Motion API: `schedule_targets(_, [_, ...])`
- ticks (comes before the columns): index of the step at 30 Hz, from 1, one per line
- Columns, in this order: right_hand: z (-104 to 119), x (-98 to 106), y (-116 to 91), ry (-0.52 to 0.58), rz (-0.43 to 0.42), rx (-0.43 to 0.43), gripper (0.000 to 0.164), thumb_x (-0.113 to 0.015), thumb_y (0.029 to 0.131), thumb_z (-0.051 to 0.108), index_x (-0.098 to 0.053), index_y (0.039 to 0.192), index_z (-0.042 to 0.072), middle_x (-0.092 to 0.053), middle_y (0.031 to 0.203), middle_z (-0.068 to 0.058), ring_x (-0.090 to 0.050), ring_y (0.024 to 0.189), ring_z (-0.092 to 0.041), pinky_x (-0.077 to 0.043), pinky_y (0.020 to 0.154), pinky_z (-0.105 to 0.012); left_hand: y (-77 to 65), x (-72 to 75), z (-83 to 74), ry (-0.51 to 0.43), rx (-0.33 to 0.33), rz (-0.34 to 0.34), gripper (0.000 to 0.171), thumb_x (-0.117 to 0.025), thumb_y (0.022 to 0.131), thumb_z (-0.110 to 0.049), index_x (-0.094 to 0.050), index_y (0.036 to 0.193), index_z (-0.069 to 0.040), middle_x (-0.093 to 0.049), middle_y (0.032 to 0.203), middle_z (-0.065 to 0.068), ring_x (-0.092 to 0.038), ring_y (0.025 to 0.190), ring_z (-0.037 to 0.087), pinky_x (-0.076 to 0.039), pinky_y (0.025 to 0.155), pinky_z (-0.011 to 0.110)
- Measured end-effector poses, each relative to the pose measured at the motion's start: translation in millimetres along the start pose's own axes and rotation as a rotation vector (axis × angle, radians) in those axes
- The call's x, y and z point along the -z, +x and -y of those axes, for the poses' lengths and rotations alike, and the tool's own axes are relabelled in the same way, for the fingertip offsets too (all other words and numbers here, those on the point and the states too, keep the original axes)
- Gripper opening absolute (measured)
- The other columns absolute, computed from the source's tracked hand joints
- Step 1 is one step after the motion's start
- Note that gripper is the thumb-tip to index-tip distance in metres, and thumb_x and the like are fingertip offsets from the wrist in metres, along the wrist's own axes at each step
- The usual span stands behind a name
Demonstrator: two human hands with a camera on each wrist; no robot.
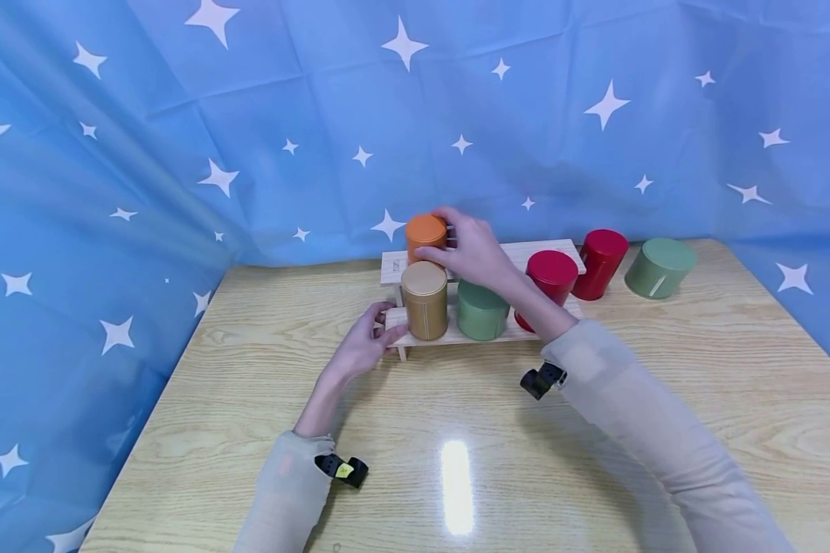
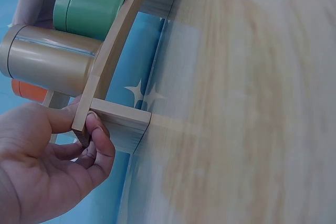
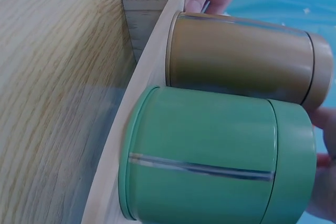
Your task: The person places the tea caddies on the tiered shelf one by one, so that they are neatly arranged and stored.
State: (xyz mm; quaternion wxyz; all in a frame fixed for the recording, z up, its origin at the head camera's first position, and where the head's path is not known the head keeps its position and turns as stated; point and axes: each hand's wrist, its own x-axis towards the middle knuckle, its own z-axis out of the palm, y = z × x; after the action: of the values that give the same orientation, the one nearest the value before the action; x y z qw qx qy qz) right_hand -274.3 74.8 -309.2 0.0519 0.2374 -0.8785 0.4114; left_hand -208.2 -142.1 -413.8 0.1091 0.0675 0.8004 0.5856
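A two-tier wooden rack [image 1: 539,251] stands toward the back of the table. My right hand [image 1: 472,247] grips an orange canister [image 1: 426,229] at the left end of the upper tier, thumb in front; its base is hidden. At the left end of the lower tier, my left hand [image 1: 363,342] pinches the board's edge, seen closely in the left wrist view [image 2: 79,161]. Along the lower tier stand a gold canister [image 1: 425,301], a green canister [image 1: 483,311] and a red canister [image 1: 550,280], the last partly behind my right forearm.
Right of the rack, another red canister [image 1: 600,265] and a wider green canister [image 1: 660,269] stand on the wooden table [image 1: 249,430]. A blue curtain with white stars [image 1: 318,100] hangs behind the table and along its left side.
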Motion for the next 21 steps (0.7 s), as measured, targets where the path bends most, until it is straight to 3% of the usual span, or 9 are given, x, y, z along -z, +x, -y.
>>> schedule_targets(21, [0.3, 0.3, 6.4, -0.009, 0.094, 0.016, 0.069, -0.072, 0.095, 0.028, -0.041, 0.149, 0.0, -0.055, 0.138, -0.019, -0.057, 0.125, -0.034, -0.05, 0.106, -0.044, -0.4, 0.3, 0.8, -0.001, -0.008, 0.001, 0.053, -0.063, 0.101, -0.012, -0.041, 0.147, 0.003, -0.032, 0.106, 0.009, -0.042, 0.077, 0.015, -0.062, 0.082, 0.035])
